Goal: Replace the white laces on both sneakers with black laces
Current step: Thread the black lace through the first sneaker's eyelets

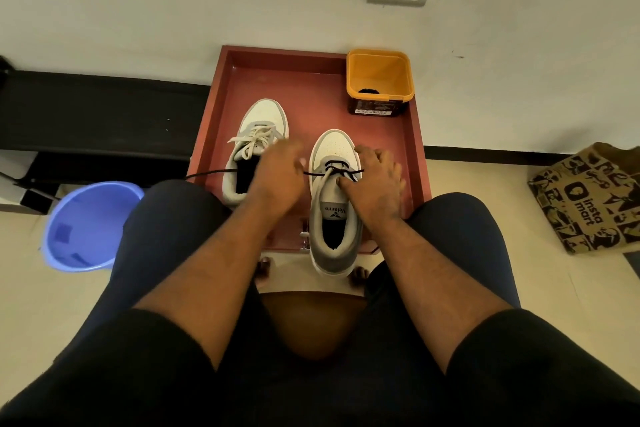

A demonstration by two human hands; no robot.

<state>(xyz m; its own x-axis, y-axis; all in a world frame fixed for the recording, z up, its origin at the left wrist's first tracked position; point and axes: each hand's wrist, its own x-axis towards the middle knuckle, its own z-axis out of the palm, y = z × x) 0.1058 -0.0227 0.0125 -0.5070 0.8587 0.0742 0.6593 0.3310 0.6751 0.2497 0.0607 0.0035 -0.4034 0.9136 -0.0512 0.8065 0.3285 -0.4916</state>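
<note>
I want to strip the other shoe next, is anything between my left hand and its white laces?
Nothing visible: the left hand hovers, blurred, just beside the white laces on the left sneaker.

Left hand (280, 173) motion-blurred, fingers indistinct; hid rear of left sneaker (254, 149) at its 4 o'clock. Right hand (375, 184) covered right sneaker (334, 198) side, 3 o'clock. Yellow tub (380, 80) contents too dark to identify. Paper bag (588, 198) cut by right edge.
</note>
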